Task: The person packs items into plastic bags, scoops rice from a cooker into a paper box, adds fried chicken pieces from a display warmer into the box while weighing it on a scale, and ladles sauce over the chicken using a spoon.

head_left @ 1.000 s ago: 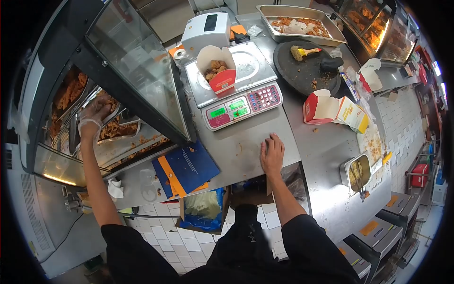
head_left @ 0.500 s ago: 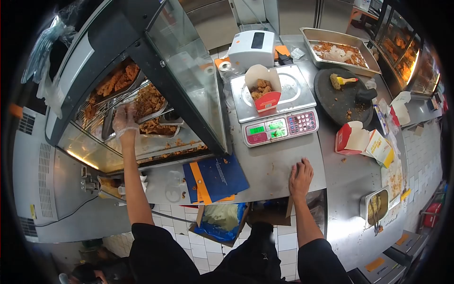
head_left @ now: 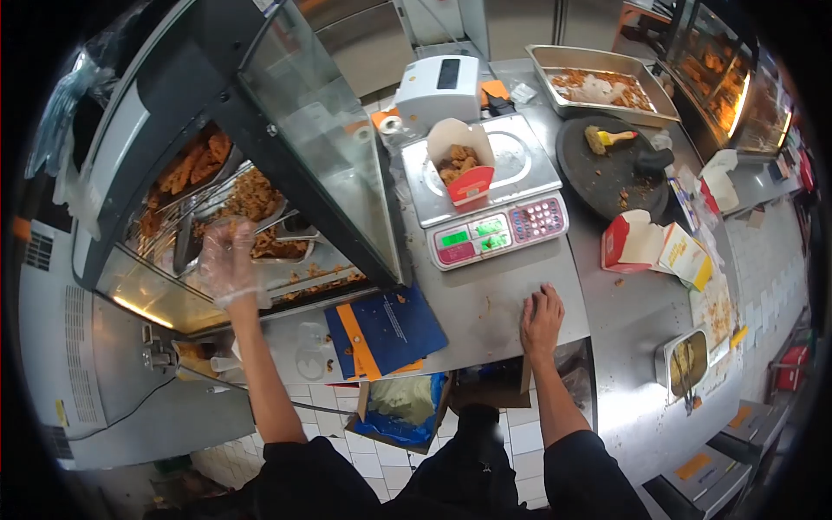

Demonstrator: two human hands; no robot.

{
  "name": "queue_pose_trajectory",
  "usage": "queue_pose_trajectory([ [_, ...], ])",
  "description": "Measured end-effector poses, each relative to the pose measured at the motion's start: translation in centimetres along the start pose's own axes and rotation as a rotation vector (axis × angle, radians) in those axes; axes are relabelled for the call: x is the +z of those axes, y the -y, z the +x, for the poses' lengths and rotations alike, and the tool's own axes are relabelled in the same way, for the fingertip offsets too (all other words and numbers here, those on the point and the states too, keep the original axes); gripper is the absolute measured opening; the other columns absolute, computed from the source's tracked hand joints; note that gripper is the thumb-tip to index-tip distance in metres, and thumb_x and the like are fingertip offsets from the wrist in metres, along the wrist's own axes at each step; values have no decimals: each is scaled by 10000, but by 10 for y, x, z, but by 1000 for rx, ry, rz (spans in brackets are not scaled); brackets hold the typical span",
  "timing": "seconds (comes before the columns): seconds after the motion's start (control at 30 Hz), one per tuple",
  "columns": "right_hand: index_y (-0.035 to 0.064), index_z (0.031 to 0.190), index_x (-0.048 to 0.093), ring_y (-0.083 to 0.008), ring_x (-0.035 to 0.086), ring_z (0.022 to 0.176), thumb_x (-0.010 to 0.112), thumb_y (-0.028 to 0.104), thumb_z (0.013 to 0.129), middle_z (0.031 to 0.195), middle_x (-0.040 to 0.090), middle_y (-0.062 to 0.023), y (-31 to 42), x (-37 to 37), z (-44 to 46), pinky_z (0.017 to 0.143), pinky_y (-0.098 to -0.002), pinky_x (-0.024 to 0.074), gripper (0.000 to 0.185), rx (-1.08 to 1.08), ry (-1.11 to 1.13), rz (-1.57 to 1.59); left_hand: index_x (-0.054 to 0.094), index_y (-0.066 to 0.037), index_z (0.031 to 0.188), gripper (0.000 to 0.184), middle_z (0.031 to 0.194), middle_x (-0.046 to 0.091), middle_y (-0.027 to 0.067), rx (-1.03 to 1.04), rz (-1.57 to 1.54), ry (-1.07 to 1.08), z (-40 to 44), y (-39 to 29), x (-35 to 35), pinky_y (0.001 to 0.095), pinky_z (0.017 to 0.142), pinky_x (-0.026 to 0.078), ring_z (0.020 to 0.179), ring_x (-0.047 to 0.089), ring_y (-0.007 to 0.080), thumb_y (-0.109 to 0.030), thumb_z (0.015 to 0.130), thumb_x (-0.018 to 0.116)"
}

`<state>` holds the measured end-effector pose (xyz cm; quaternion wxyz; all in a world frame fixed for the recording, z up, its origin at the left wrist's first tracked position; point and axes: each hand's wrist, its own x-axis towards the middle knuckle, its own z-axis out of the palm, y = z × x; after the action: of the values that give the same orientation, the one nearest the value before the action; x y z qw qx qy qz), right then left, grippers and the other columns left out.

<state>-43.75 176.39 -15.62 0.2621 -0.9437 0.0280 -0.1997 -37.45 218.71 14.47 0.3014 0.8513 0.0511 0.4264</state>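
Kitchen, steel counter (head_left: 472,316) over white tile floor (head_left: 386,459). Far left: glass-fronted food warmer (head_left: 173,113), lit low down, crispy fried pieces (head_left: 250,195) in metal trays inside. Blue folder (head_left: 400,328) with orange strip lies by its base. Centre: digital scale (head_left: 455,245), display green, open red-and-white carton (head_left: 472,184) on its platform with browned chunks (head_left: 457,163) in it; white label printer (head_left: 423,94) behind. Right: crumb-strewn steel tray (head_left: 555,97) at back, dark round stone slab (head_left: 589,186) with yellow-handled brush (head_left: 614,137), small steel pan (head_left: 665,373) nearer the front. Left hand (head_left: 230,260), in clear plastic glove, at warmer opening, arm stretched forward, fingers bent; can't tell if gripping anything. Right hand (head_left: 542,321) bare, rests on counter below scale, fingers loosely spread, nothing held.
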Motion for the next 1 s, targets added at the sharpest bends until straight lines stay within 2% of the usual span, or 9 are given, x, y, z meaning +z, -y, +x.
queue_pose_trajectory([
  [0.03, 27, 1076, 586, -319, 494, 1274, 635, 144, 919, 1282, 555, -155, -1, 0, 0, 1061, -456, 368, 202, -9, 5, -2, 709, -60, 934, 123, 817, 726, 76, -57, -456, -33, -14, -13, 18, 299, 685, 541, 755, 681, 153, -136, 856, 765],
  [0.1, 28, 1074, 586, -318, 496, 1272, 634, 147, 921, 1278, 559, -154, 0, 0, -1, 1060, -455, 369, 199, -8, 1, -2, 715, -83, 940, 150, 868, 732, 34, 44, -538, -64, -32, -75, 58, 253, 695, 543, 781, 672, 121, -56, 811, 787],
  [0.23, 30, 1069, 589, -318, 495, 1272, 631, 157, 926, 1274, 564, -155, -1, 4, -2, 1057, -458, 370, 195, -20, -9, -19, 676, -115, 1079, 292, 967, 716, 88, 165, -92, 299, -15, -139, 128, 361, 792, 527, 858, 683, 277, -366, 931, 644],
  [0.4, 27, 1078, 588, -322, 490, 1278, 625, 166, 931, 1293, 558, -158, -4, 5, -3, 1062, -463, 364, 206, 4, 0, 9, 658, -119, 1212, 386, 1115, 712, 96, 379, 13, 450, -17, -142, 163, 348, 876, 520, 964, 688, 249, -301, 879, 731],
  [0.5, 26, 1077, 594, -314, 492, 1281, 626, 166, 928, 1298, 557, -155, -4, 4, -2, 1070, -461, 359, 207, 2, 0, 20, 726, -55, 1019, 197, 1069, 722, 118, 468, -114, 97, -44, -125, 107, 332, 809, 542, 921, 701, 240, -203, 890, 720],
  [0.6, 26, 1077, 596, -309, 493, 1280, 629, 163, 924, 1296, 557, -151, -5, 4, -1, 1073, -460, 358, 208, 3, 2, 17, 734, -38, 1017, 210, 1029, 715, 144, -48, 81, -24, -44, -77, 51, 339, 808, 542, 900, 696, 210, -221, 951, 654],
  [0.77, 28, 1072, 601, -307, 491, 1277, 638, 167, 915, 1278, 561, -142, -5, 3, -2, 1075, -458, 359, 214, -4, -6, 4, 701, -67, 1145, 288, 1110, 710, 154, 258, 575, 353, 36, 46, 9, 397, 887, 510, 999, 681, 319, -246, 999, 530],
  [0.87, 27, 1064, 605, -306, 489, 1279, 638, 175, 917, 1278, 562, -140, -8, 5, -3, 1074, -458, 358, 211, -6, -9, 9, 687, -4, 1142, 308, 1062, 721, 148, -337, -38, 591, 69, 76, 26, 369, 855, 503, 947, 678, 270, -240, 953, 625],
  [1.0, 30, 1060, 609, -300, 488, 1279, 632, 177, 920, 1273, 562, -134, -7, 5, -3, 1073, -452, 358, 205, -13, -11, 12, 687, 3, 1127, 345, 1000, 726, 136, -289, 400, 748, 89, 59, 33, 369, 794, 500, 881, 673, 272, -282, 938, 650],
])
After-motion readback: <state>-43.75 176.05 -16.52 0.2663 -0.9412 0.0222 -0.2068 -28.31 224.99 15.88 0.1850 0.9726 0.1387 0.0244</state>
